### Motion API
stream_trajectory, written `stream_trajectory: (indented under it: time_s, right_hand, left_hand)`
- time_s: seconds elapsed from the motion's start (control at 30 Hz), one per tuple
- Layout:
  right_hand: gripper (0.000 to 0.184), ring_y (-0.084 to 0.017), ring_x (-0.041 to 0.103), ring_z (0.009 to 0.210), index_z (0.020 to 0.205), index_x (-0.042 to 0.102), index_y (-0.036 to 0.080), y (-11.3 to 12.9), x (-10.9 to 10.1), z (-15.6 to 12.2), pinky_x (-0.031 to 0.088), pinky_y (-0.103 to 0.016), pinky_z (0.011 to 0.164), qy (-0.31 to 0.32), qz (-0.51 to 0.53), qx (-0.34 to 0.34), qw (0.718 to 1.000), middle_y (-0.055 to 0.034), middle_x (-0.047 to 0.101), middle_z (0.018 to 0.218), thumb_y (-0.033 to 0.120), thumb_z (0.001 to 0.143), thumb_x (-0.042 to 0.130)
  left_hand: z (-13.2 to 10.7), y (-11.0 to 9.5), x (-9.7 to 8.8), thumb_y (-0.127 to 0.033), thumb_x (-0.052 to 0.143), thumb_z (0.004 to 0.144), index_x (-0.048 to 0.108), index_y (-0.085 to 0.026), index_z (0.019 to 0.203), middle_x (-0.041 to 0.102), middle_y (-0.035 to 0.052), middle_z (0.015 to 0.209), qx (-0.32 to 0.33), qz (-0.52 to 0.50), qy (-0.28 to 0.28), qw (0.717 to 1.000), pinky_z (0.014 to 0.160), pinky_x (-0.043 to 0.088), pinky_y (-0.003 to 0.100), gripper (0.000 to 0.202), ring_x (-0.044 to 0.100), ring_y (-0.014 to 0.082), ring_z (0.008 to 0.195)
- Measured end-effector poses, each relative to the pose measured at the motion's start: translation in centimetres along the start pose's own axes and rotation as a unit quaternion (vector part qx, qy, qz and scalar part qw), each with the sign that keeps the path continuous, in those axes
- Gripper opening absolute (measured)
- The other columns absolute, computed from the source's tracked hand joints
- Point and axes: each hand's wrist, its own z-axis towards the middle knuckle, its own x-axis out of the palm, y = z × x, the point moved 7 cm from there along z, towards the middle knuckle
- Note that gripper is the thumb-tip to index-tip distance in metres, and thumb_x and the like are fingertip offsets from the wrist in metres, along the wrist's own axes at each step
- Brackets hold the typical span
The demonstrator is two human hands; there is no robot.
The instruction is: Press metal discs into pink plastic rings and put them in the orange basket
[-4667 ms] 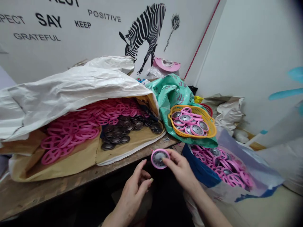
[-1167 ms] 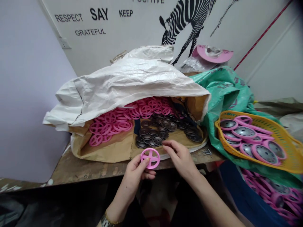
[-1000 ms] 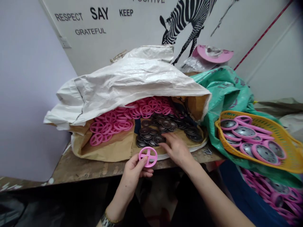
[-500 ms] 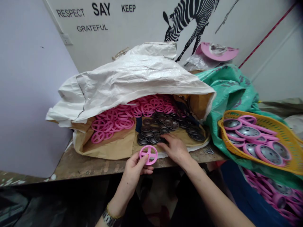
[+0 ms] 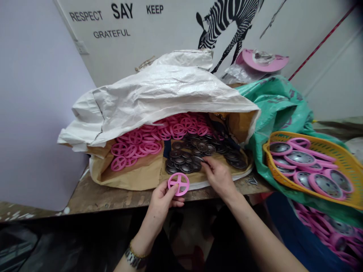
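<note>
My left hand (image 5: 162, 201) pinches a pink plastic wheel (image 5: 182, 184) by its lower left edge, thumb in front. The wheel has a round rim with crossed spokes and faces me, just in front of the sack's lip. Over the right part of the sack mouth, my right hand (image 5: 220, 176) has thumb and forefinger closed on the edge of a dark grey disc (image 5: 199, 159). Beneath and left of that disc lies a heap of similar dark discs (image 5: 179, 160). Many more pink wheels (image 5: 136, 136) are piled further back and left in the sack.
The white woven sack (image 5: 159, 88) lies open on a worn bench (image 5: 93, 196). At right, a yellow basket (image 5: 320, 138) holds pink wheels fitted with grey discs, resting against green sacking (image 5: 266, 102). Below it are more pink pieces (image 5: 334, 234). A pale panel (image 5: 36, 113) stands at left.
My right hand has shifted slightly right and lifted a dark disc's edge from the heap. My left hand keeps the pink wheel in nearly the same place.
</note>
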Motion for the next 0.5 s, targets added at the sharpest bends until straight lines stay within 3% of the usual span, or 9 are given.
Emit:
stream_trajectory:
  time_s: [0.1, 0.23, 0.33, 0.5]
  right_hand:
    - [0.021, -0.019, 0.064, 0.072, 0.091, 0.066, 0.019, -0.6, -1.2, -0.7, 0.048, -0.029, 0.068, -0.018, 0.16, 0.078, 0.984, -0.0034, 0.07, 0.077, 0.037, 0.09, 0.055]
    - [0.031, -0.015, 0.06, 0.06, 0.083, 0.062, 0.019, -0.2, -1.1, -2.5, 0.048, -0.026, 0.059, 0.034, 0.344, 0.171, 0.923, 0.0004, 0.064, 0.069, 0.049, 0.081, 0.065]
    - [0.035, -0.013, 0.058, 0.056, 0.077, 0.06, 0.019, 0.3, -0.7, -3.9, 0.047, -0.025, 0.055, 0.049, 0.386, 0.209, 0.897, 0.0021, 0.062, 0.065, 0.053, 0.075, 0.069]
    - [0.026, -0.013, 0.054, 0.058, 0.073, 0.057, 0.02, 0.9, 0.2, -5.4, 0.043, -0.025, 0.056, 0.091, 0.357, 0.211, 0.905, 0.0041, 0.055, 0.06, 0.044, 0.079, 0.066]
  left_hand:
    - [0.1, 0.0, 0.1, -0.046, 0.082, 0.066, 0.062, -0.01, 0.106, 0.068, 0.0032, 0.08, 0.002, 0.007, -0.001, 1.0, 0.051, 0.06, 0.023, 0.058, 0.067, 0.0132, 0.056]
    - [0.1, 0.0, 0.5, -0.045, 0.082, 0.066, 0.062, -0.01, 0.108, 0.067, 0.002, 0.078, -0.001, 0.017, 0.004, 1.0, 0.051, 0.06, 0.023, 0.058, 0.066, 0.013, 0.055]
    - [-0.2, 0.1, 1.3, -0.044, 0.078, 0.071, 0.061, -0.011, 0.111, 0.068, 0.0036, 0.081, -0.002, 0.028, 0.027, 0.999, 0.054, 0.06, 0.023, 0.054, 0.067, 0.0124, 0.058]
    - [-0.7, 0.1, 3.1, -0.041, 0.074, 0.076, 0.061, -0.012, 0.114, 0.069, 0.0042, 0.083, 0.001, 0.05, 0.086, 0.995, 0.057, 0.059, 0.023, 0.05, 0.067, 0.0128, 0.061]
